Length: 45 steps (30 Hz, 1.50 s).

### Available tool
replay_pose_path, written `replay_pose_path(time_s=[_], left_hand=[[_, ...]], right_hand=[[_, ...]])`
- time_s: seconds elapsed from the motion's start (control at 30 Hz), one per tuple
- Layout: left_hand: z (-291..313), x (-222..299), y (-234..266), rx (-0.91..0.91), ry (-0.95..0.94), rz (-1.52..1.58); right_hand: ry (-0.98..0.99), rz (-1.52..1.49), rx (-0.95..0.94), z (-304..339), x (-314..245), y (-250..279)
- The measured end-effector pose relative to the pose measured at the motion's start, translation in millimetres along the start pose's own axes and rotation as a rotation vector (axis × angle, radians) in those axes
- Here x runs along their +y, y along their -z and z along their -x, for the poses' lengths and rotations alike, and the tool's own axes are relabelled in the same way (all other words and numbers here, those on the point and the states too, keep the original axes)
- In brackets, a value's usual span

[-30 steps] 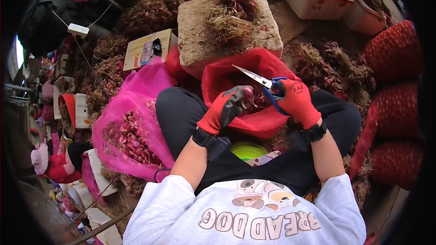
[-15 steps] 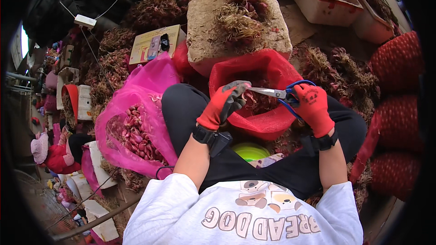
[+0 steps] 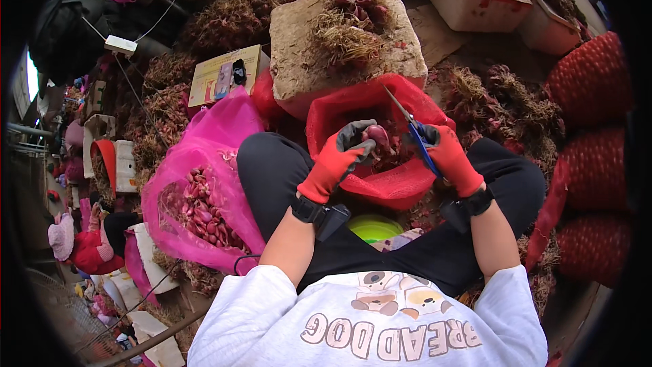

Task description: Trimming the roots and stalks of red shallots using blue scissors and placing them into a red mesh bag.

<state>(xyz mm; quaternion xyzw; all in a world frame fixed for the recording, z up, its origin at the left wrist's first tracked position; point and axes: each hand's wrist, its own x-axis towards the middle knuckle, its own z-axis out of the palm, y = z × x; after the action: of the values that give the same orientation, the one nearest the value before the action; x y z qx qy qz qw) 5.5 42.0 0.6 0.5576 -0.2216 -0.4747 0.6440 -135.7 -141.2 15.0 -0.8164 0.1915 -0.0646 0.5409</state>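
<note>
Dirty foam block [image 3: 292, 54] sits ahead amid piled shallot bunches [image 3: 502, 102], w/ L hand [image 3: 339, 156] curled rnd a shallot [image 3: 377, 137] over open red mesh bag [image 3: 394, 191], R hand [image 3: 451, 155] wrapped rnd blue-handled scissors [image 3: 424, 148] pointing up-left.

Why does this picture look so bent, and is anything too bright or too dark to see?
Head view: the fisheye lens bends things toward its black rim, the red net sacks among them; far left, a bright patch is washed out white; upper left, the dark cloth shows little detail; mid-picture, the scissors look fairly clear.
</note>
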Motion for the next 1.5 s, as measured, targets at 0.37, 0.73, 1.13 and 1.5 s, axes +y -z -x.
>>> replay_pose_path(time_s=[0.37,0.73,1.13,1.5], left_hand=[[-3.9,-10.2,-1.7,0.024,-0.197,-0.067],[-12.3,-12.0,20.6,0.209,-0.321,0.198],[0.5,-2.2,18.9,0.111,-0.038,-0.044],[-5.7,-14.7,-8.7,-0.035,-0.273,-0.109]], right_hand=[[0.063,-0.118,0.083,-8.5,-7.6,-19.0],[0.096,0.486,0.114,12.3,-1.8,1.1],[0.027,0.556,0.11,9.8,5.1,-0.5],[0.064,-0.374,0.023,-6.6,0.1,-13.5]])
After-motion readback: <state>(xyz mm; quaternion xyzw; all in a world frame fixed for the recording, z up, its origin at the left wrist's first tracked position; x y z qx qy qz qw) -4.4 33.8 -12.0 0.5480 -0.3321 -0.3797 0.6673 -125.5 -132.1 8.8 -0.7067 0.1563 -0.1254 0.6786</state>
